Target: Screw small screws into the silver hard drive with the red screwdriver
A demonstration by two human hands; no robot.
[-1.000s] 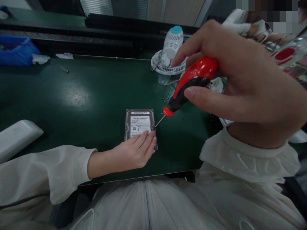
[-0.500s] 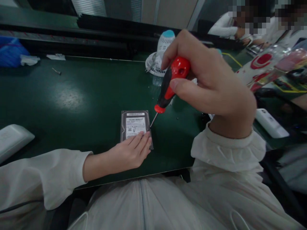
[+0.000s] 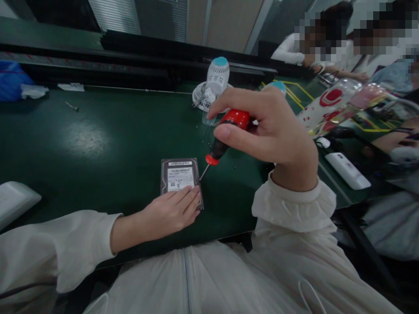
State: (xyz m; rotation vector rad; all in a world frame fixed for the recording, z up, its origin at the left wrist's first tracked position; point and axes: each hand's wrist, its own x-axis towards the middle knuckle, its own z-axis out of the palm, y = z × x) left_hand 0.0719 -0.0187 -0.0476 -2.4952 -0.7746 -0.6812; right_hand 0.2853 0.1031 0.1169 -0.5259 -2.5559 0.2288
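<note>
A hard drive with a white label lies flat on the green table near its front edge. My left hand is laid across the drive's lower part, fingers together and reaching its right edge, holding it down; the thumb is hidden. In my right hand, the fingers are closed around the red and black handle of a screwdriver. The screwdriver slants down to the left, its tip at the drive's right edge, just above my left fingertips. Whether the tip sits in a screw is too small to tell.
Behind my right hand stands a white fan with a blue top. Tiny dark bits dot the green table. A white device and a clear, red-patterned bottle are at right, a white object at left. People sit at the far right.
My right hand and the screwdriver handle have sunk lower, and the hand has turned on the handle. The tip stays at the drive's right edge. My left hand keeps its place on the drive.
</note>
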